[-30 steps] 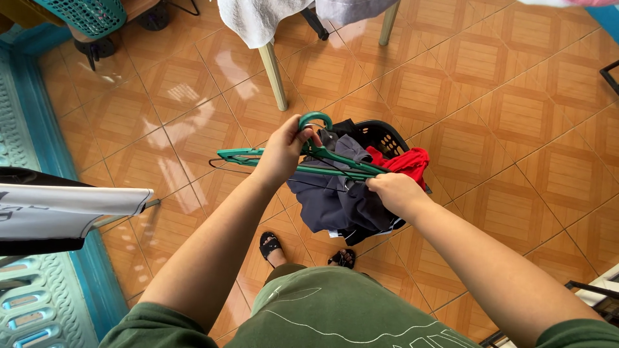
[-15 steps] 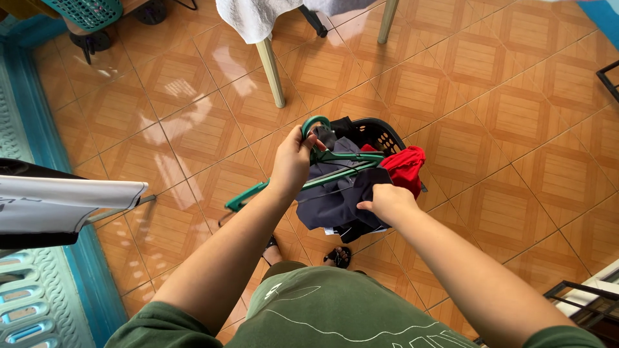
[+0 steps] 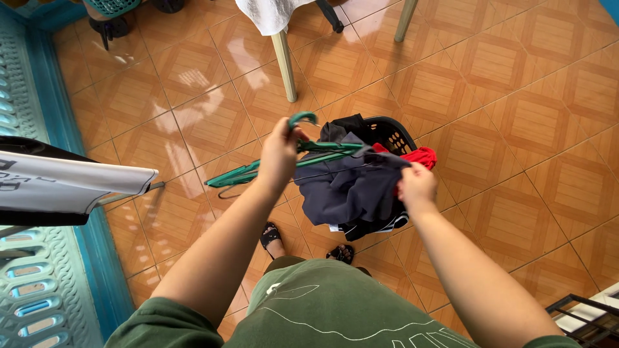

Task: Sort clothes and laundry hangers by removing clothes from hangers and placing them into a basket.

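Note:
My left hand (image 3: 278,154) grips a green plastic hanger (image 3: 251,170) just below its hook, the bar slanting down to the left. A dark grey garment (image 3: 342,190) hangs from the hanger's right end. My right hand (image 3: 417,185) pinches the garment's upper edge and holds it up. Behind and below the garment stands a black laundry basket (image 3: 390,131) with a red cloth (image 3: 422,156) draped over its rim.
A white-and-black shirt (image 3: 61,188) hangs at the left over a teal grille (image 3: 29,303). A chair leg (image 3: 285,64) with a white towel (image 3: 271,13) stands ahead on the orange tiled floor (image 3: 516,96). A black rack corner (image 3: 587,316) shows at bottom right.
My right hand has risen and moved right, lifting the garment's edge up to the hanger. The hanger has levelled out somewhat in my left hand. The view has shifted slightly.

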